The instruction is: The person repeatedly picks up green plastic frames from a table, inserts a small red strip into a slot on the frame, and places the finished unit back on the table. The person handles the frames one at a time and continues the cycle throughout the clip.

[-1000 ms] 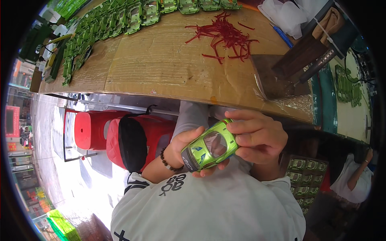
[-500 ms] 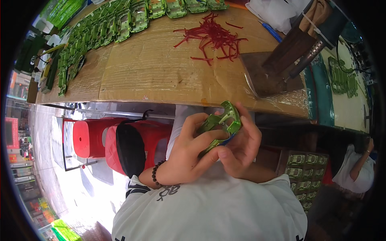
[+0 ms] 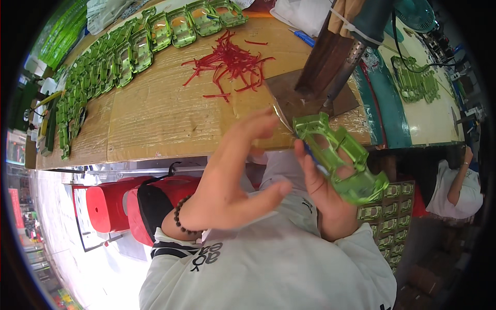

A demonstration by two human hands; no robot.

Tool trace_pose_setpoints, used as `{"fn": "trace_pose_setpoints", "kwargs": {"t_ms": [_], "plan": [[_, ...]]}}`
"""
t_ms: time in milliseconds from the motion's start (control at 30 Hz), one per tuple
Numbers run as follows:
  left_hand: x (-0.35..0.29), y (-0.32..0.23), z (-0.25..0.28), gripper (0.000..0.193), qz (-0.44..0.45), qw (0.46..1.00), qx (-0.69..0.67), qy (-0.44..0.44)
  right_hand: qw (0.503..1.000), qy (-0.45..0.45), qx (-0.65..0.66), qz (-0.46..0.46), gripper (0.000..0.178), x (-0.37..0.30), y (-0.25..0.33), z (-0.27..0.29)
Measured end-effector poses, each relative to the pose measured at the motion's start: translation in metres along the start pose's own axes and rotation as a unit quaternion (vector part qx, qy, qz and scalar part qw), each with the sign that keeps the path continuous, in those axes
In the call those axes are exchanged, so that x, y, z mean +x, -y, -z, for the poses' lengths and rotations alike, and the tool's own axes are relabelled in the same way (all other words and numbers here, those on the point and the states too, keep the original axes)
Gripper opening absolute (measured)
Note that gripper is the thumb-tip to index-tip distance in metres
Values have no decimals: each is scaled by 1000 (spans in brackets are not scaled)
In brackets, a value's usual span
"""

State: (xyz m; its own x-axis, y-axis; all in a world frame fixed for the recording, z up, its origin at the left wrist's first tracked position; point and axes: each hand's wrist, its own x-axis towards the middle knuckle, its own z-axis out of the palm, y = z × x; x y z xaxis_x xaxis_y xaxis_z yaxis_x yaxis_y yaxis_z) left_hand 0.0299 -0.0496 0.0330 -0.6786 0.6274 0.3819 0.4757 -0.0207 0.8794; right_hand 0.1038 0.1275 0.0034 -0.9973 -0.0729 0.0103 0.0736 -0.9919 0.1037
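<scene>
A bright green plastic frame (image 3: 364, 187) with open windows rests tilted in my right hand (image 3: 330, 201), whose fingers are mostly behind it. A bit of blue shows at the frame's near left edge; I cannot make out what it is. My left hand (image 3: 225, 178), with a dark bead bracelet at its wrist, hovers to the left of the frame. Its fingers are spread and hold nothing. Beyond the frame, a soldering iron (image 3: 343, 77) with a perforated metal barrel points down over a brown metal plate (image 3: 284, 88).
Red wire pieces (image 3: 230, 58) lie heaped mid-table. Rows of green frames (image 3: 85, 82) cover the far left, and more frames (image 3: 413, 82) lie right. A blue pen (image 3: 304, 37) is at the back. Red stools (image 3: 106, 206) stand below left. Another person (image 3: 452, 191) is at far right.
Both hands were around the green frame; the left has let go and moved away with fingers spreading. The right has carried the frame to the right and turned it. The view has shifted.
</scene>
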Motion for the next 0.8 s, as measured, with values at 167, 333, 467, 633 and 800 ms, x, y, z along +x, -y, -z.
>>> {"fn": "trace_pose_setpoints", "kwargs": {"t_ms": [167,333,467,633,800], "plan": [[45,19,-27,64,35,978,-204,-32,999,-32,6,-2,42,23,21,-9],[50,45,-28,57,11,934,-356,-24,991,44,70,-109,49,29,38,2],[44,46,-24,55,-13,929,-370,-26,983,39,54,-172,56,33,49,12],[40,47,-22,54,-26,929,-369,-7,979,14,85,-183,59,32,52,9],[39,49,-21,53,-31,923,-384,6,973,14,101,-205,60,32,53,9]]}}
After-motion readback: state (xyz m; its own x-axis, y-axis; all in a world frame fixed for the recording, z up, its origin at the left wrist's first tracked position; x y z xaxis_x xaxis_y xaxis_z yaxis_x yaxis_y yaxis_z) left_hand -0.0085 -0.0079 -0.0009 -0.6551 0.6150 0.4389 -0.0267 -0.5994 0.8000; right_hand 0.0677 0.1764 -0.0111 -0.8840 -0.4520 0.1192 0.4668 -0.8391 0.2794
